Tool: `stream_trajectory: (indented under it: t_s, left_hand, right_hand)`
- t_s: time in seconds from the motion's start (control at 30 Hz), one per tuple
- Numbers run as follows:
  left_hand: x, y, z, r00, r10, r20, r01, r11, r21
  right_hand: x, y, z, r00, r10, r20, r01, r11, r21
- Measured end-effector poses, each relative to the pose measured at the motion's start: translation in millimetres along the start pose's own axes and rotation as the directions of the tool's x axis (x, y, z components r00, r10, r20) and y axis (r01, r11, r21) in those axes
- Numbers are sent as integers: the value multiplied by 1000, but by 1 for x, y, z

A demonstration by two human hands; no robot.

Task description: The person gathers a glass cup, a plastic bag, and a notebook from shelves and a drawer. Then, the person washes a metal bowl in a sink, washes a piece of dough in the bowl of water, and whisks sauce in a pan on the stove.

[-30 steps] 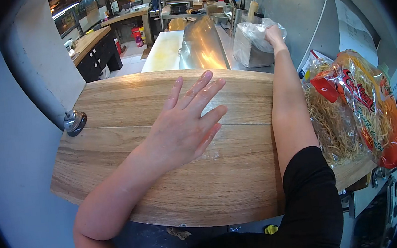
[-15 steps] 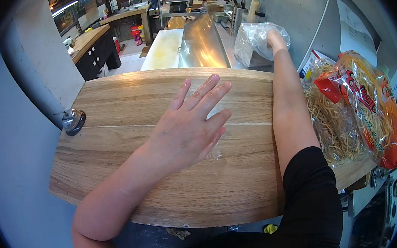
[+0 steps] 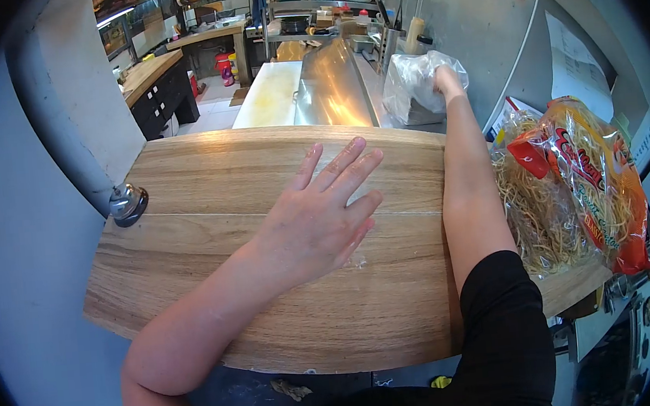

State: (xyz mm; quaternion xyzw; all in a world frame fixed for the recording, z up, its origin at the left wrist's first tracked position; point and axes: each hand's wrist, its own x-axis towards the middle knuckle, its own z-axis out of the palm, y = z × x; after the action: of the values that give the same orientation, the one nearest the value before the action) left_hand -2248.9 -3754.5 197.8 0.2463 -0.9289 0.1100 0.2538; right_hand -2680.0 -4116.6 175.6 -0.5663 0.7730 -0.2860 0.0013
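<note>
My left hand [image 3: 319, 223] is held over the wooden counter [image 3: 217, 290], its fingers spread and wet-looking, with nothing in them. Stretched far forward, my right hand [image 3: 447, 82] is at a clear plastic bag [image 3: 414, 87] beyond the counter's far edge. The bag's crumpled film hides most of the right fingers, so their grip does not show. What the bag contains is hard to make out.
Clear packs of dry noodles [image 3: 539, 215], one with an orange label [image 3: 597, 179], lie on the right. A call bell [image 3: 128, 204] sits at the left edge. Past the counter are a white cutting board [image 3: 268, 96] and a shiny metal lid [image 3: 332, 82].
The camera view has shifted slightly. The bag now looks taller and more crumpled around my right hand. My left hand keeps its spread pose over the counter.
</note>
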Motion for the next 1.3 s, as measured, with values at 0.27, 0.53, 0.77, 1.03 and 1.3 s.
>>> stream_trajectory:
  t_s: [0.27, 0.53, 0.77, 1.03, 1.3]
  left_hand:
    - [0, 0, -1, 1000, 5, -5, -5, 1000, 9]
    - [1, -3, -4, 1000, 5, -9, -4, 1000, 23]
    - [1, -18, 3, 977, -106, -184, 150, 958, 245]
    - [9, -14, -20, 691, -15, -722, -189, 961, -201]
    - [-52, 247, -38, 919, -72, -387, -376, 138, -916]
  right_hand:
    - [-43, -34, -49, 988, 146, -57, -112, 909, 401]
    - [-39, -33, -62, 743, 405, -532, 105, 716, 691]
    - [-138, -120, -114, 444, 53, -895, 548, 774, 318]
    - [-470, -227, -176, 930, -368, 3, 105, 274, 956]
    - [-707, -83, -300, 860, -507, 59, -16, 90, 996]
